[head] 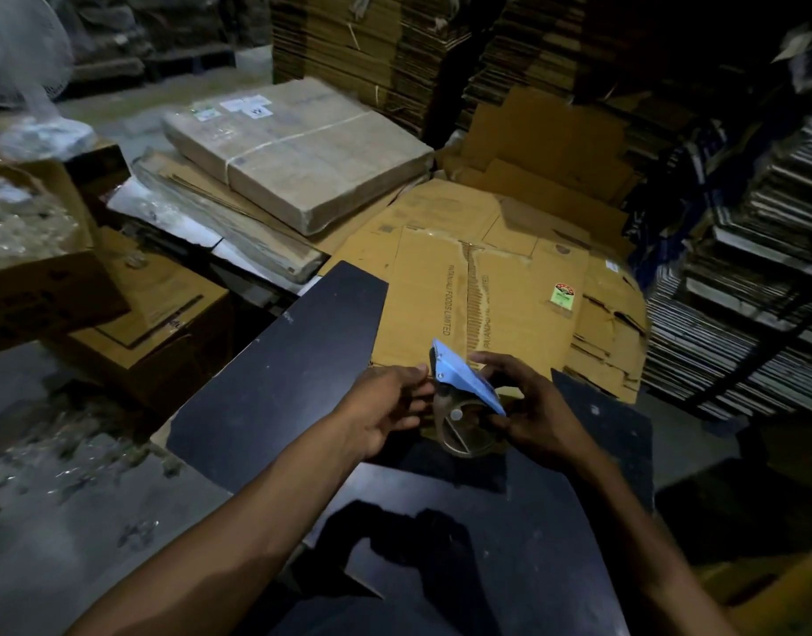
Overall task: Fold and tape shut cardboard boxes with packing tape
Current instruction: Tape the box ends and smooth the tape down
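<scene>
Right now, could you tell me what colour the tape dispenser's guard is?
Light blue; the tape dispenser shows in the head view, the only one.

In front of me stands a dark, scuffed tabletop (275, 397), with a second dark board (610, 433) lying at an angle on its right side. Beyond its far edge, a flattened brown cardboard box with printed lettering (500, 305) lies on a heap of flattened cartons (606, 351).
</scene>
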Motion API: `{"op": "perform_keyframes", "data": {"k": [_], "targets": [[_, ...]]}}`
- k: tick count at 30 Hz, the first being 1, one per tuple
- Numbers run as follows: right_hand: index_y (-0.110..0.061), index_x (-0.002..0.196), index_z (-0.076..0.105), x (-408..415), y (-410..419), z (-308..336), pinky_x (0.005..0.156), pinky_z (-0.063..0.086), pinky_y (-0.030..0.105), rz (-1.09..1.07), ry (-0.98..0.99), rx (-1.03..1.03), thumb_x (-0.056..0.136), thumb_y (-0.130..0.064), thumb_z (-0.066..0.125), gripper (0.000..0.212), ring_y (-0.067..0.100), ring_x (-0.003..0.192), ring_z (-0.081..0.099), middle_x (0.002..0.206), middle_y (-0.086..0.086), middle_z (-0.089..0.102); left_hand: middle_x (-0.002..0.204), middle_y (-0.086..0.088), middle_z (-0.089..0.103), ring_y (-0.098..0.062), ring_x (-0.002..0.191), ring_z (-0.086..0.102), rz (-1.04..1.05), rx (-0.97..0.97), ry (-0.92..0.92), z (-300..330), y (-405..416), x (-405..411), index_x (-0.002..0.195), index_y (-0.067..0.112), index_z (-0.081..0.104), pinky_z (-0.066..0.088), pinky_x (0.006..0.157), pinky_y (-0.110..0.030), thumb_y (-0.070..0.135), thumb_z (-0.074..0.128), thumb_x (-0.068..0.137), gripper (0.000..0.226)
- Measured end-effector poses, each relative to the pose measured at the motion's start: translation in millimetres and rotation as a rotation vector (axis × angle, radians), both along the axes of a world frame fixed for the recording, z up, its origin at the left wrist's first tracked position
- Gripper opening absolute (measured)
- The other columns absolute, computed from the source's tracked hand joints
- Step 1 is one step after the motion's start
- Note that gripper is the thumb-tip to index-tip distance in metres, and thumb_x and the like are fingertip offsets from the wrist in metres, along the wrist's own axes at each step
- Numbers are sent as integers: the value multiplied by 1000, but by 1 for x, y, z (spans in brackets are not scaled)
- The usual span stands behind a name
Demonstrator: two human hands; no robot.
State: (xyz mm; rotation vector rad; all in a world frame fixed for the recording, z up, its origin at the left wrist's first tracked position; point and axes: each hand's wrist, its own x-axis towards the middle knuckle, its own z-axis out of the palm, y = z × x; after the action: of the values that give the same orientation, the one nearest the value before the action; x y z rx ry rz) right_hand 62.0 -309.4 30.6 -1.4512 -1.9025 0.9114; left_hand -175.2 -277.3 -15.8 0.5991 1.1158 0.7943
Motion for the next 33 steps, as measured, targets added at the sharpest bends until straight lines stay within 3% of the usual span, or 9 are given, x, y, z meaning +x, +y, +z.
{"op": "perform_keyframes", "data": {"k": [4,7,11,15,17,20,23,27,33], "targets": [[-51,142,57,1,4,2,91,62,44,62,-75,-18,85,-26,89,70,8,121,63,141,-12,57,75,-11,73,-18,62,67,78,165,115,0,7,-7,91,9,69,58,60,-34,14,63,111,22],[-54,142,57,-2,10,13,95,58,42,119,-170,23,88,-34,88,65,7,119,61,137,-16,55,65,-11,71,-22,56,64,108,293,273,-5,16,-23,84,8,68,62,68,-45,9,67,109,25],[-64,133,63,-7,26,24,86,57,29,255,-255,68,88,-37,87,58,13,112,64,133,-11,49,65,-7,75,-27,71,74,124,395,463,-23,28,-40,61,25,76,65,82,-58,13,74,103,44],[-78,114,61,-7,38,38,74,48,14,267,-316,83,85,-45,87,51,8,103,68,131,-11,52,71,-7,78,-23,72,77,227,392,526,-33,43,-65,77,14,78,70,77,-50,8,78,100,23],[-82,114,56,0,44,46,73,48,18,267,-387,123,86,-55,81,46,5,101,65,134,-16,53,74,-12,78,-27,72,77,226,394,505,-30,49,-82,86,-2,76,68,75,-45,7,77,101,18],[-91,114,47,-3,61,44,85,58,37,271,-471,60,93,-47,81,59,9,113,64,143,-18,58,78,-21,77,-32,74,75,155,397,483,-31,59,-90,87,-11,71,66,74,-42,10,74,104,27],[-79,118,59,-10,73,32,90,58,41,218,-512,51,93,-66,70,30,12,110,64,126,-17,65,78,-30,71,-32,73,70,201,305,412,-45,68,-81,81,-4,69,66,78,-52,10,73,101,25],[-67,129,62,-15,79,24,82,55,35,269,-644,119,89,-83,50,45,10,103,60,119,-21,62,68,-16,73,-26,63,71,285,230,433,-63,73,-76,70,14,65,69,68,-53,26,93,82,33],[-55,130,69,-32,91,24,78,54,39,293,-808,115,97,-58,70,33,18,99,64,116,-11,64,69,-7,74,-21,69,73,297,216,451,-91,73,-79,80,11,67,68,63,-47,34,97,82,38]]}}
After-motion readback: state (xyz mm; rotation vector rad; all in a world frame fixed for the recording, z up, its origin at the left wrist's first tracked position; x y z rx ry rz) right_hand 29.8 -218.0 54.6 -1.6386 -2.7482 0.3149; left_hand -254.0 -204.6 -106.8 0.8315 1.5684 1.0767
